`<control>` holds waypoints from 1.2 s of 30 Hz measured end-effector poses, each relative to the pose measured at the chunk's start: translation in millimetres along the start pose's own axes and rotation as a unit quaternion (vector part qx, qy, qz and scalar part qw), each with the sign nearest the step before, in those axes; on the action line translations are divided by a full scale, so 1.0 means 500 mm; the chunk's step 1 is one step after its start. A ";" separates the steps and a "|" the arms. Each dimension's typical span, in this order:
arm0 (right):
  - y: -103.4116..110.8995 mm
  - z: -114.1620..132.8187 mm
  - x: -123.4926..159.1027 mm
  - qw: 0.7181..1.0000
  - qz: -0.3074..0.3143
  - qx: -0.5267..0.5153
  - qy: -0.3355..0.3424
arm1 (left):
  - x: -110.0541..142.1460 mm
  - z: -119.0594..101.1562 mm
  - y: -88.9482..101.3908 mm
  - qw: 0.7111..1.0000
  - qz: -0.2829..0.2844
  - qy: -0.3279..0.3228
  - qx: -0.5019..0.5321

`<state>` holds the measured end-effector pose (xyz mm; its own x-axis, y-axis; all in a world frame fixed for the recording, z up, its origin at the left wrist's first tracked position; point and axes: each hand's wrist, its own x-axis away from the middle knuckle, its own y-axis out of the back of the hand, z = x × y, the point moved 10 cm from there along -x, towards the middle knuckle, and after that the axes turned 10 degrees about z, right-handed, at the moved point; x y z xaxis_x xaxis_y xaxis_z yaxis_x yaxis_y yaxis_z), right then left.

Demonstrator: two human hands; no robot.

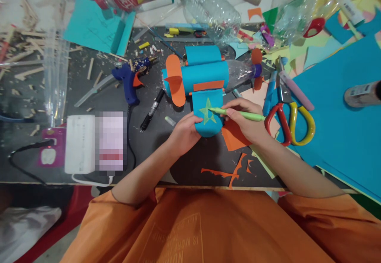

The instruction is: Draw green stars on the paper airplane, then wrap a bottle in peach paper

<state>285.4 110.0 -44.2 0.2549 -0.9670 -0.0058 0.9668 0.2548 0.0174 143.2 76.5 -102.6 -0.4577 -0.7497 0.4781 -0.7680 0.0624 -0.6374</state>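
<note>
A toy airplane [205,74] made from a plastic bottle, blue paper and orange paper lies on its side across the dark table. My left hand [186,134] pinches the edge of its near blue paper wing [212,130], thumb on top. On that wing is a light green star [205,116]. My right hand [245,116] holds a light green marker [253,115], its tip touching the star. An orange paper piece [233,138] lies under and beside my right hand. The airplane's orange propeller [175,80] points left, and the bottle's purple cap [256,71] points right.
Left of the airplane are a blue glue gun [127,80] and a black marker [152,110]. Scissors [287,114] with red and yellow handles lie right of my right hand, beside large blue sheets [336,108]. A phone [111,142] and white power bank [80,144] sit left. Bottles [211,7] stand behind.
</note>
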 end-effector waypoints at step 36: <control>-0.001 0.000 -0.001 1.000 0.006 0.014 -0.012 | -0.001 0.000 -0.003 1.000 0.003 -0.006 0.009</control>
<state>284.7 110.5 -44.1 0.2650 -0.9641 0.0184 0.9630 0.2655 0.0450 144.8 76.9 -101.8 -0.4566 -0.7571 0.4673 -0.7567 0.0543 -0.6515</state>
